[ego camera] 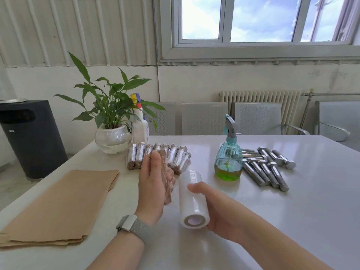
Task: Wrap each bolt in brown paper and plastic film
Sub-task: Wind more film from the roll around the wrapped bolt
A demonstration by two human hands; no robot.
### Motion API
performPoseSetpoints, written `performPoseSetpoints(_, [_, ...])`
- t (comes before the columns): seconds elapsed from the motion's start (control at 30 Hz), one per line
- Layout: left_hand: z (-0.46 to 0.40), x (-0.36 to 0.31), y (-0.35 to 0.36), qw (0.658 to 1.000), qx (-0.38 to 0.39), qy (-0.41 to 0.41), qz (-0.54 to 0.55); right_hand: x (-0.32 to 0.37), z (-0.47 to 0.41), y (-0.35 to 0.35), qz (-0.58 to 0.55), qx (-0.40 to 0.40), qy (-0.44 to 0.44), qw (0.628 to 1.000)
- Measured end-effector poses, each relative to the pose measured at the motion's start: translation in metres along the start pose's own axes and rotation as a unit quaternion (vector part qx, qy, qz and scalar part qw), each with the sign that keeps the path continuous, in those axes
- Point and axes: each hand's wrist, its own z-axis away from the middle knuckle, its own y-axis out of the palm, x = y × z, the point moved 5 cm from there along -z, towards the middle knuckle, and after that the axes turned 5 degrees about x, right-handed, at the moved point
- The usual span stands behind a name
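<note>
Above the table (292, 221), we are gripping a paper-wrapped bolt (167, 184) in our left hand (153, 184), fingers curled behind and hiding its middle, while at its three o'clock our right hand (212, 207) is clasping the film roll (191, 201), fingertips hidden.

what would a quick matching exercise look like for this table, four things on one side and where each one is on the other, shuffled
Things:
1. roll of plastic film
2. stack of brown paper
3. bare bolts
4. bolt being wrapped

Places:
A. lying on the table right of the spray bottle
B. held in the left hand
C. gripped in the right hand
D. flat on the table at the left

Pairs: 1-C, 2-D, 3-A, 4-B
</note>
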Motion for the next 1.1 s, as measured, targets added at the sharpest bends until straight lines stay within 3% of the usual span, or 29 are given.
performPoseSetpoints(0.37, [0.001, 0.015, 0.008, 0.981, 0.082, -0.062, -0.165, 0.013, 0.001, -0.025, 0.018, -0.063, -0.047, 0.997])
performPoseSetpoints(0.53, [0.007, 0.014, 0.013, 0.973, 0.114, -0.077, -0.184, 0.018, 0.000, -0.031, 0.052, -0.067, -0.049, 0.995])
performPoseSetpoints(0.83, [0.020, 0.023, 0.031, 0.958, 0.197, -0.093, -0.188, 0.025, 0.002, -0.047, 0.136, -0.073, -0.034, 0.987])
performPoseSetpoints(1.1, [0.023, 0.032, 0.034, 0.972, 0.144, -0.161, -0.093, 0.020, 0.002, -0.048, 0.072, -0.062, -0.025, 0.995])
